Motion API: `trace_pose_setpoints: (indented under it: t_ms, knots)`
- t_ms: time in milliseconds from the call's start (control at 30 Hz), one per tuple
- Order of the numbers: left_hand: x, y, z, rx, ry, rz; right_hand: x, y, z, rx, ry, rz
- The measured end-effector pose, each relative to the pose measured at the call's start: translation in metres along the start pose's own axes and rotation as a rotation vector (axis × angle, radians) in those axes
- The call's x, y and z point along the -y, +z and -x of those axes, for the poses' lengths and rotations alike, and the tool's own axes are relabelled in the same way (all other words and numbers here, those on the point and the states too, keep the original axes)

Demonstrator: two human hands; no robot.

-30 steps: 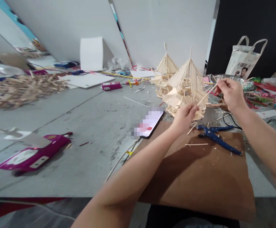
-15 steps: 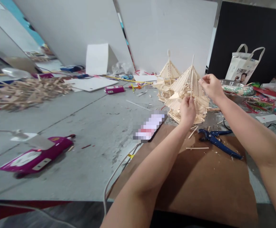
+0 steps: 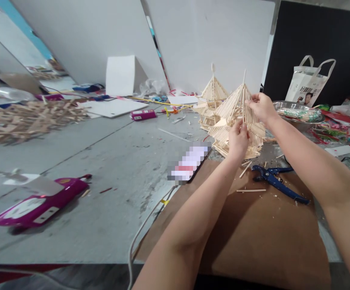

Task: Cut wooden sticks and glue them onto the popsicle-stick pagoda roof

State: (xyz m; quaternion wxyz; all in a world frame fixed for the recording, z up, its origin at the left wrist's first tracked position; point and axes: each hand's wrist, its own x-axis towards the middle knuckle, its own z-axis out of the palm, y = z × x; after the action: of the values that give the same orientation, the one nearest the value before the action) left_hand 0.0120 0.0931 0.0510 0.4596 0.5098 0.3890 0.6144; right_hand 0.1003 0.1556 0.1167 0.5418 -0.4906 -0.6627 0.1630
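A model pavilion (image 3: 223, 108) of thin wooden sticks stands beyond the brown board, with a pointed slatted roof and a lower tier of eaves. A thin wooden stick (image 3: 243, 105) lies up along the roof's front. My left hand (image 3: 238, 141) pinches its lower end. At the roof's right side is my right hand (image 3: 262, 108), fingertips drawn together against the slats; what they hold, if anything, is too small to make out. Behind stands a second stick pavilion (image 3: 211, 90), partly hidden. Blue-handled cutters (image 3: 279, 185) and a loose stick (image 3: 251, 190) lie nearer me.
A brown board (image 3: 262, 237) covers the table before me. Left of it lie a phone (image 3: 190, 163) on a cable and a purple power strip (image 3: 57, 201). A metal bowl (image 3: 318, 117) of wrapped sticks and a white bag (image 3: 306, 86) stand right. Loose sticks (image 3: 21, 121) are heaped far left.
My right hand has moved left and slightly down, from the roof's right edge onto its slats near the stick. My left hand keeps its pinch. The view has shifted slightly.
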Motion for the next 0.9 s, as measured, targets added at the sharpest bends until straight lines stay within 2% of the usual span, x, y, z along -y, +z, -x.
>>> trace_pose_setpoints:
  t_ms: [100,267,733,900]
  knots:
    - [-0.004,0.002,0.002,-0.024,-0.052,0.115,-0.001,0.004,-0.001,0.012,0.009,-0.045]
    - [-0.01,0.002,0.005,0.026,-0.123,0.218,0.001,0.007,-0.001,0.042,0.089,-0.138]
    - [-0.017,0.0,0.01,0.071,-0.179,0.221,0.01,0.009,0.0,0.073,0.225,-0.302]
    - [-0.017,-0.002,0.009,0.079,-0.167,0.235,0.012,0.01,0.0,0.039,0.26,-0.296]
